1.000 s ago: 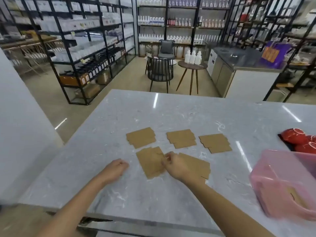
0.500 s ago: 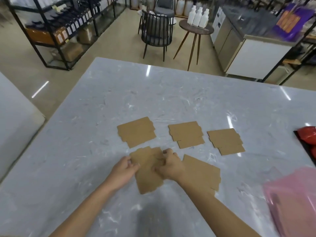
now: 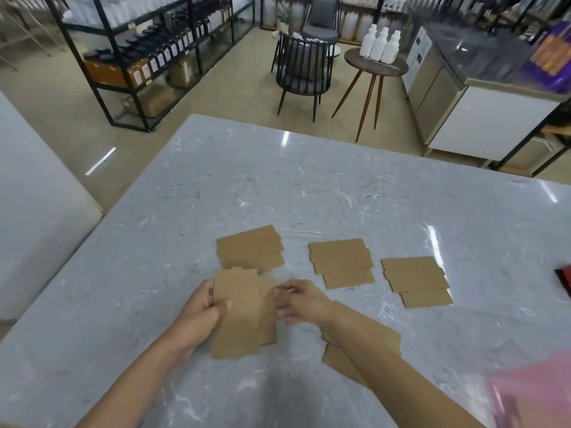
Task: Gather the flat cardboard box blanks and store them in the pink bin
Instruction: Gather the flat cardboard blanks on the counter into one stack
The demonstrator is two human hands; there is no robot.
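Shelving racks [image 3: 148, 57] loaded with bottles line the far left of the room, and a dark chair [image 3: 301, 72] stands on the tan floor beside a small round table [image 3: 375, 61] carrying three white bottles [image 3: 381, 46]. Nearer, a pale grey marbled desk [image 3: 309, 193] fills most of the view.

Five groups of flat cardboard blanks lie on the desk. Three sit in a far row, well apart from one another: the left blank [image 3: 250, 250], the middle blank [image 3: 341, 262] and the right blank [image 3: 415, 281]. On the near side, the left hand [image 3: 200, 316] grips the held blank [image 3: 239, 313] by its left edge — thumb on top, fingers curled underneath — with its far end overlapping the near edge of the left blank in the picture. A second layer of cardboard shows along the held blank's right side. The right hand [image 3: 301, 301] is just beside that right edge with fingers loosely curled; whether they touch or pinch the cardboard I cannot tell, since they are blurred. Under the right forearm lies the near blank [image 3: 370, 338], flat on the desk and partly hidden.

At the near right corner a blurred piece of the pink bin [image 3: 537, 393] shows, well apart from the blanks. A red object [image 3: 565, 281] peeks in at the right edge.
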